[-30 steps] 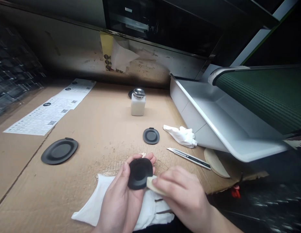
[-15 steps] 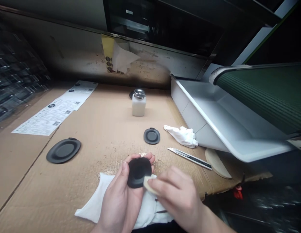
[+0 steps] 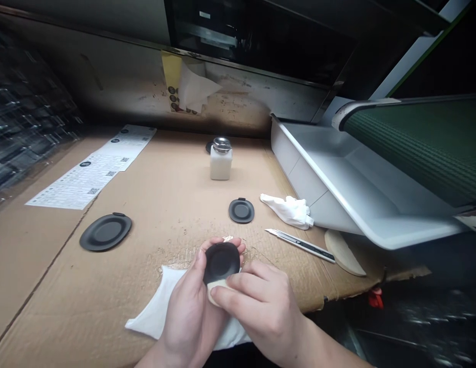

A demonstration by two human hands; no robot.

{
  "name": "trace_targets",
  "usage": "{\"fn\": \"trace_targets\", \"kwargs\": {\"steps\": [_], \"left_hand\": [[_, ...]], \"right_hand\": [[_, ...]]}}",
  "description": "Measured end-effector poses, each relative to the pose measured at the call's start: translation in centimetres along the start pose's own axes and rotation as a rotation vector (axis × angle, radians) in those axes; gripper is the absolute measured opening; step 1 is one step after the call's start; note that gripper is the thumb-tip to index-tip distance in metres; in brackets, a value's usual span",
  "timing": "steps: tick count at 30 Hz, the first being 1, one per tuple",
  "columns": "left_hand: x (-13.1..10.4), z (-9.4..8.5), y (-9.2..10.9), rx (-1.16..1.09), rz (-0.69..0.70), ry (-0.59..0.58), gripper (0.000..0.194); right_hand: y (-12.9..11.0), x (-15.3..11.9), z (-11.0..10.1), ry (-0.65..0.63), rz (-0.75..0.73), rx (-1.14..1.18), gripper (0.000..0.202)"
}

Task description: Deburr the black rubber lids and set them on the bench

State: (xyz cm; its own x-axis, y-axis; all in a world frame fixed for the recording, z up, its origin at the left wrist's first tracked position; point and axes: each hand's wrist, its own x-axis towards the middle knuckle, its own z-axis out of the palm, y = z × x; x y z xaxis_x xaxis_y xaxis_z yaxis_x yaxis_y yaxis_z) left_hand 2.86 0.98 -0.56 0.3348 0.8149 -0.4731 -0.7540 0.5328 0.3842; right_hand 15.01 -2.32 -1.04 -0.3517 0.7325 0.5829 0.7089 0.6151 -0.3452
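Observation:
A small black rounded plate (image 3: 222, 259) rests in my left hand (image 3: 191, 301), whose thumb and fingers hold its edges. Pinched in my right hand (image 3: 263, 301) is a cream-coloured pad (image 3: 214, 291), which touches the plate's lower edge. Beneath both hands a white cloth (image 3: 155, 306) lies on the cardboard. Beyond them sits another black rounded plate (image 3: 241, 211), and a larger-looking one (image 3: 106, 232) lies at the left.
On the cardboard (image 3: 168, 179) are a white bottle with a metal top (image 3: 221, 161), a crumpled white cloth (image 3: 289, 210), a cutter knife (image 3: 301, 246), a half-round pad (image 3: 343, 254) and printed sheets (image 3: 88, 171). A grey bin (image 3: 318, 168) stands at the right.
My right hand has moved left with the pad, from the plate's lower right side to its lower edge. The whole view has shifted slightly.

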Motion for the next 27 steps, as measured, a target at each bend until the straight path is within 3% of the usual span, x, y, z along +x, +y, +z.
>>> {"fn": "trace_targets", "kwargs": {"steps": [7,12,17,22,27], "left_hand": [[0.3,-0.2,-0.1,-0.015,0.021,-0.04,0.028],[0.0,0.0,0.2,-0.029,-0.044,-0.004,0.034],[-0.1,0.2,0.1,-0.06,-0.024,-0.026,0.038],[0.1,0.2,-0.1,0.003,-0.013,-0.027,0.032],[0.2,-0.1,-0.2,0.052,0.057,-0.077,0.032]], "right_hand": [[1.5,-0.7,-1.9,-0.024,0.042,-0.039,0.017],[0.4,1.1,0.0,-0.038,-0.025,-0.017,0.016],[-0.4,2.2,0.9,0.022,0.048,-0.016,0.017],[0.8,0.6,-1.9,-0.152,-0.005,-0.061,0.016],[3.0,1.4,-5.1,-0.087,0.058,-0.142,0.017]]}}
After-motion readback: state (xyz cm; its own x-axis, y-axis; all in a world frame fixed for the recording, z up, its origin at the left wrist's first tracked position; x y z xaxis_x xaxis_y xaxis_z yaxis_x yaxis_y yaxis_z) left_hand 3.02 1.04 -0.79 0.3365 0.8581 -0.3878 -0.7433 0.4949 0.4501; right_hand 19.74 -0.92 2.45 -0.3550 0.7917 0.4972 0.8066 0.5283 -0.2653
